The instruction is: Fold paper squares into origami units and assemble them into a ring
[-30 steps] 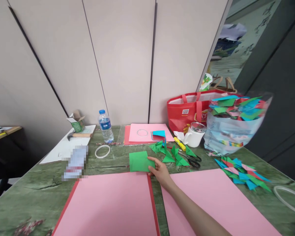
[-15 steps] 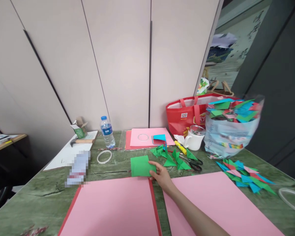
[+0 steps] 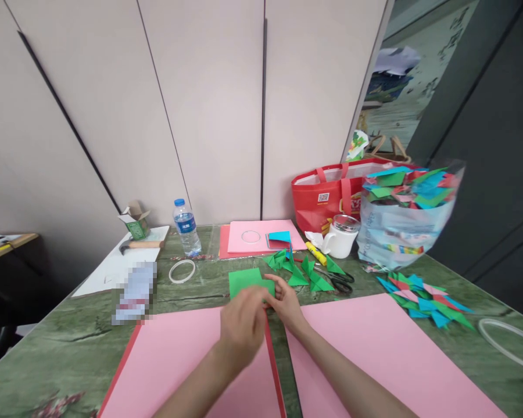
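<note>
A green folded paper (image 3: 244, 280) stands just beyond the gap between two big pink sheets. My right hand (image 3: 284, 302) pinches it at its right side, thumb in front and forefinger behind. In front of it is my left hand (image 3: 243, 320), slightly blurred, its fingers curled together at the lower right edge beside my right fingertips; it hides part of the paper. Several green folded paper pieces (image 3: 316, 277) lie to the right, near black-handled scissors (image 3: 342, 283).
Pink sheets (image 3: 178, 360) cover the near table. Behind are a water bottle (image 3: 186, 227), a hammer (image 3: 142, 244), a white ring (image 3: 182, 271), a white mug (image 3: 342, 238), a yellow marker (image 3: 316, 253) and a red bag (image 3: 311, 203). At right, a clear bag (image 3: 407, 223) bulges with folded paper beside a colourful pile (image 3: 427, 302).
My left hand has come in from the lower left and reached the green paper. My right hand still holds it. The whole view has shifted slightly.
</note>
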`<state>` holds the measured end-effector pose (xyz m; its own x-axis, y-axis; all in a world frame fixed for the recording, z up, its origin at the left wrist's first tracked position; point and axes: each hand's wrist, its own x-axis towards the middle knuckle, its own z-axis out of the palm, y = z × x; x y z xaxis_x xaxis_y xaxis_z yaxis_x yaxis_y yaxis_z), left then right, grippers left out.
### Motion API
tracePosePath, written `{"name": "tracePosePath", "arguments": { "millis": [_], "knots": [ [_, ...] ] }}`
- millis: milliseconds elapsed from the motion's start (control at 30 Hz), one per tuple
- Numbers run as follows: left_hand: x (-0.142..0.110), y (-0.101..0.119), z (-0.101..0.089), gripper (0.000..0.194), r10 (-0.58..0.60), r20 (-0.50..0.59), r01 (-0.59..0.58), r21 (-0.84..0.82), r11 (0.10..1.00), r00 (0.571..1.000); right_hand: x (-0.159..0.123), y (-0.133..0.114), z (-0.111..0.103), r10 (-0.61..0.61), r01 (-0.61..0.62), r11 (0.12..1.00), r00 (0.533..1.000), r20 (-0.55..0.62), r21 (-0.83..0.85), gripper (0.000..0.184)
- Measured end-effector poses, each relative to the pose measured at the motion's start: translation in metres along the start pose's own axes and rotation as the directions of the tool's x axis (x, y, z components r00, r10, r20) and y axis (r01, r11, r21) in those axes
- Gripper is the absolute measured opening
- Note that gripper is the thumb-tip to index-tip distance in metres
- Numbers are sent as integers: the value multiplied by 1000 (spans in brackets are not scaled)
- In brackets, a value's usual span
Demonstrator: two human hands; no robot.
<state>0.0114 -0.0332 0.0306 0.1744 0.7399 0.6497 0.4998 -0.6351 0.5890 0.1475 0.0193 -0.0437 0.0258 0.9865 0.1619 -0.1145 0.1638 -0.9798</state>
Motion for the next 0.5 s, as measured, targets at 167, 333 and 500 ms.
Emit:
{"name": "tracePosePath", "arguments": {
  "millis": [167,333,500],
  "knots": [
    [18,-31,2,45,-540,281,460,305,834,794,-3,-2,0,-63,56,994,995,-73,-90,33],
    [9,-52,14,50,-655,357,701,3,713,666,-8,-6,2,-181,147,943,980,-88,-300,21],
    [6,-52,18,48,-649,338,730,-376,571,682,-13,-10,5,-307,304,859,950,61,-411,8]
  ]
}}
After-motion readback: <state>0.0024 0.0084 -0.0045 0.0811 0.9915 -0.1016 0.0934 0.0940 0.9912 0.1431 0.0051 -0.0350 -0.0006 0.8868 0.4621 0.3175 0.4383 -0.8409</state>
